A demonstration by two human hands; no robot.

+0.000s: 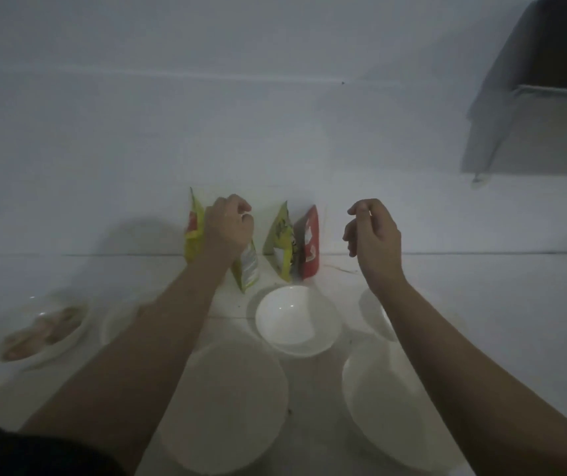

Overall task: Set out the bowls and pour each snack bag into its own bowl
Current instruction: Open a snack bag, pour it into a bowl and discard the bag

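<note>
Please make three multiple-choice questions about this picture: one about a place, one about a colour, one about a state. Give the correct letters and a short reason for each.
1. Where do the snack bags stand?
A. against the back wall
B. inside a bowl
C. at the counter's near edge

2. What colour is the rightmost snack bag?
A. blue
B. red
C. black

3. What is the right hand holding?
A. a bowl
B. a bag
C. nothing

Answers:
1 A: the yellow-green snack bag and its neighbours lean on the white wall.
2 B: the red foil snack bag ends the row.
3 C: the right hand hangs above the counter with loosely curled fingers, no grip on anything.
</note>
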